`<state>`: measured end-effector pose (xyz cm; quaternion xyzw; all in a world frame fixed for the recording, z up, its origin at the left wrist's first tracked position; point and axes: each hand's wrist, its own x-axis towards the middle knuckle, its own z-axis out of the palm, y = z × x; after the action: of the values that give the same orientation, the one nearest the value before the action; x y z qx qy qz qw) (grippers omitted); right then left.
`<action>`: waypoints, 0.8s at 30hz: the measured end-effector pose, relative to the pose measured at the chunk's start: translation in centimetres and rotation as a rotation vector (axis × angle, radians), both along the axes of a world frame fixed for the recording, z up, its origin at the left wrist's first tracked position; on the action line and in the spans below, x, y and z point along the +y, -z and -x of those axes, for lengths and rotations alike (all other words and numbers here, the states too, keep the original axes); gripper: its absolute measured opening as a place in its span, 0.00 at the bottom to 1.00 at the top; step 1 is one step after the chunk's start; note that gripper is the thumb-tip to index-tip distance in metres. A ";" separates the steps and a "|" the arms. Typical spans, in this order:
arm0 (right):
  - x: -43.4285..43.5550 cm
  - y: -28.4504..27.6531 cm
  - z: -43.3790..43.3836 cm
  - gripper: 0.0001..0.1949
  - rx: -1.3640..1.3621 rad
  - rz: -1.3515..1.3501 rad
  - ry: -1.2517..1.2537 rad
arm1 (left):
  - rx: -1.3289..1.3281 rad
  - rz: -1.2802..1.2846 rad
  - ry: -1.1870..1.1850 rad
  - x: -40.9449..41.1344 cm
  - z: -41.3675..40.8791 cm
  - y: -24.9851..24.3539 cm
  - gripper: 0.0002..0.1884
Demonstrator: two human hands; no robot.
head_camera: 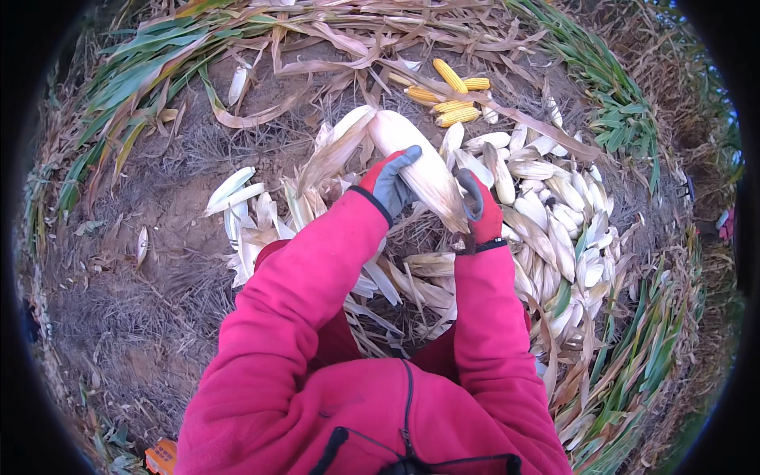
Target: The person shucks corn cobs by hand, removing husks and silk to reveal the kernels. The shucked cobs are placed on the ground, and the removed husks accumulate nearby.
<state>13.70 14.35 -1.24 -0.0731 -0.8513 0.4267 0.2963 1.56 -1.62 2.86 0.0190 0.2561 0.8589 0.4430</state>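
Note:
An ear of corn in pale, dry husk point(415, 160) slants in front of me. My left hand point(395, 181), in a red and grey work glove, grips it around its middle, with the thumb on top. At its lower right end is my right hand point(482, 205), gloved the same way, its fingers curled at the narrow tip of the husk. At the ear's upper left end, a flap of peeled husk point(338, 142) hangs off to the left; whether it is joined to the ear is not clear.
Bare yellow cobs point(456, 116) lie beyond my hands. A heap of unhusked ears point(558, 219) spreads on the right. Stripped husks point(255, 222) litter the ground at left and between my legs. Cut corn stalks point(160, 71) ring the area. An orange object point(161, 456) is at lower left.

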 end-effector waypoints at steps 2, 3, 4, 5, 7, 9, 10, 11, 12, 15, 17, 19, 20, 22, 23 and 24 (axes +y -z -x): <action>0.2 -0.1 -0.2 0.25 0.004 0.217 0.073 | 0.076 0.099 -0.015 0.2 0.0 0.7 0.25; 0.2 -0.5 -0.3 0.26 0.023 0.266 0.043 | 0.112 0.151 -0.024 0.2 -0.1 0.7 0.25; 0.2 -0.9 -0.4 0.28 0.042 0.314 0.014 | 0.176 0.213 0.005 0.2 0.0 0.7 0.26; 0.2 -1.2 -0.5 0.29 0.039 0.337 0.016 | 0.255 0.232 0.004 0.3 -0.1 0.6 0.27; 0.2 -1.8 -0.7 0.33 0.037 0.385 0.031 | 0.416 0.267 0.014 0.5 -0.9 -0.2 0.29; 0.3 -2.5 -0.7 0.37 0.084 0.416 0.018 | 0.525 0.283 0.063 1.2 -1.4 0.8 0.35; -0.2 -3.3 -0.5 0.39 0.105 0.435 0.002 | 0.625 0.338 0.056 1.1 -1.8 1.2 0.38; -0.5 -4.5 -0.6 0.44 0.068 0.416 0.010 | 0.804 0.386 0.020 1.5 -1.7 3.4 0.37; -0.1 -4.3 -0.7 0.46 0.128 0.287 0.024 | 0.516 0.013 0.093 2.3 -2.2 2.6 0.34; 0.4 -4.9 -0.7 0.46 0.222 -0.093 0.121 | 0.446 -0.174 0.211 3.6 -3.1 3.3 0.30; 0.3 -5.0 -0.3 0.39 0.182 0.056 0.199 | 0.686 -0.006 0.254 3.6 -3.2 5.9 0.29; -0.3 -5.1 -0.3 0.32 0.292 -0.123 0.242 | 0.988 0.174 0.252 3.3 -3.6 6.5 0.30; -0.1 -5.7 -0.8 0.32 0.236 -0.337 0.190 | 1.168 0.272 0.231 3.1 -3.9 6.8 0.32; 0.0 -6.0 -1.5 0.28 0.189 -0.529 0.144 | 1.655 0.482 0.116 2.1 -5.0 3.3 0.38; 0.1 -5.4 -1.7 0.27 0.194 -0.405 0.116 | 1.740 0.596 0.144 2.0 -5.2 3.2 0.40; -0.1 -5.1 -1.8 0.25 0.195 -0.280 0.079 | 1.823 0.714 0.173 1.6 -5.4 3.1 0.42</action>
<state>15.46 14.29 3.87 -0.0227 -0.8661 0.2971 0.4012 7.00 0.01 -0.25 0.5581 0.7423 0.3519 0.1170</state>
